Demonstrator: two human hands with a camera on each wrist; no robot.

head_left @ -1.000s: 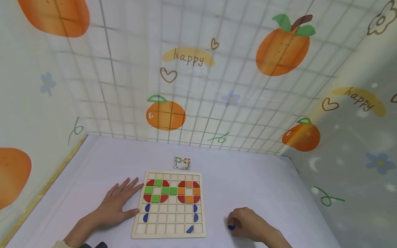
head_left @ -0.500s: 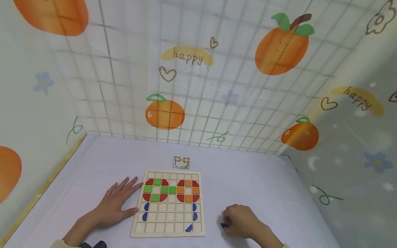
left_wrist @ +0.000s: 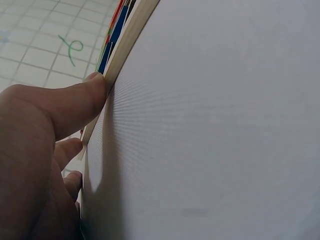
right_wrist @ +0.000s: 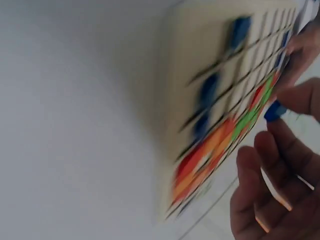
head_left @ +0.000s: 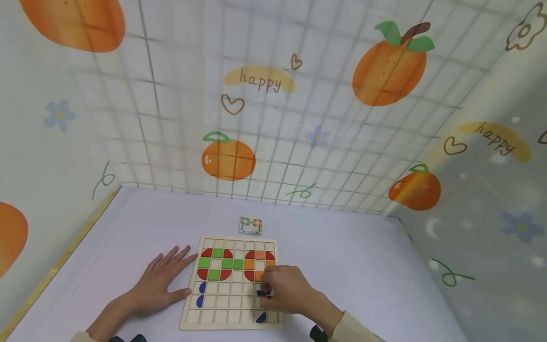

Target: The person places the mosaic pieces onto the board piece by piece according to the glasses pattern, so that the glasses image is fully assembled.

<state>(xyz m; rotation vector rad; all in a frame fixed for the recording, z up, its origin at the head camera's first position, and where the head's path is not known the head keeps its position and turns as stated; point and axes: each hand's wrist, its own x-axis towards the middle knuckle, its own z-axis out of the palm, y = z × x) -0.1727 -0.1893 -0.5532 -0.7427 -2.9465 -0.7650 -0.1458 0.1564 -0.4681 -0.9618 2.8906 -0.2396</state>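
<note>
A wooden grid board (head_left: 226, 316) lies on the table with red, green and orange tiles in its upper rows. Lower down sit two blue pieces (head_left: 200, 301) at the left and another blue piece (head_left: 261, 318) near the bottom right. My left hand (head_left: 158, 287) lies spread beside the board, its thumb (left_wrist: 82, 102) touching the left edge. Over the right part of the board, my right hand (head_left: 288, 289) pinches a small blue curved tile (right_wrist: 273, 111) between thumb and fingertip. That hand hides some right-hand squares in the head view; the right wrist view is blurred.
Behind the board lies a small pattern card (head_left: 251, 225) with a coloured design. A white curtain (head_left: 278, 180) printed with oranges hangs behind the table. Dark objects show by both wrists, including one dark object (head_left: 317, 333) under the right sleeve.
My right hand has carried the blue tile leftward from the table at the right to above the board. The left hand keeps its place at the board's edge.
</note>
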